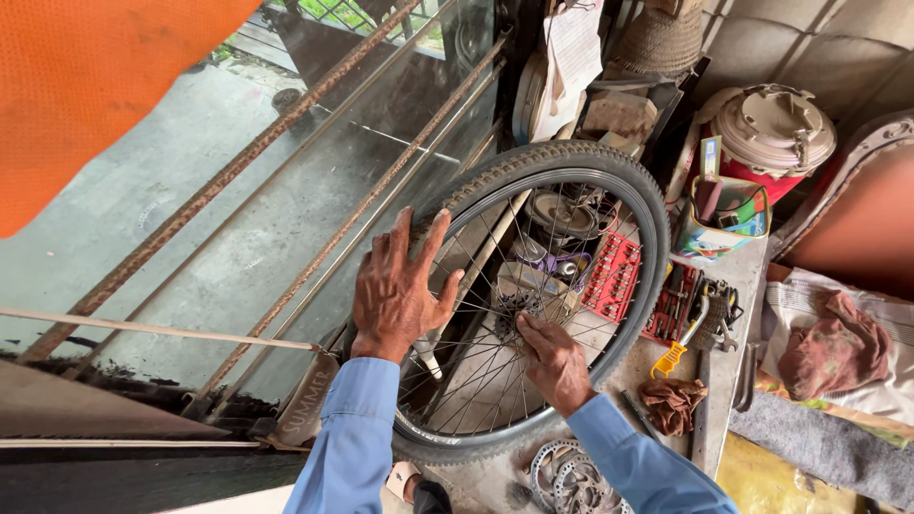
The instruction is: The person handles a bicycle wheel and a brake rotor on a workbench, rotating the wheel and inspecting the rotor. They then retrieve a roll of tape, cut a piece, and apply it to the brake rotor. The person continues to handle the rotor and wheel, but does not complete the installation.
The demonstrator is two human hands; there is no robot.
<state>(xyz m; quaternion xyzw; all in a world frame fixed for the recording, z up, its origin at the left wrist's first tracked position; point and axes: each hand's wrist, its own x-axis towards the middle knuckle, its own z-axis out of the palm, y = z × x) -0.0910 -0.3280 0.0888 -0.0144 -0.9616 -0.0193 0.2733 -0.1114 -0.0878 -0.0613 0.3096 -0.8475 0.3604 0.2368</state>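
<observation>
Two blue sleeves, left hand [398,290] spread flat on one bicycle wheel [624,195], right hand [552,360] pinching its hub [509,314]

From my remote seat I look down on a dusty grey workbench [733,286] crowded with gear: a black-tyred spoked bicycle wheel [533,295] stands on it, beside a red plastic socket tray [614,276], a yellow-handled tool [674,354] and a crumpled brown rag [672,403]. Silver toothed disc rotors [569,476] lie at the near edge, and a small printed tub of oddments [724,221] sits at the far end.
</observation>
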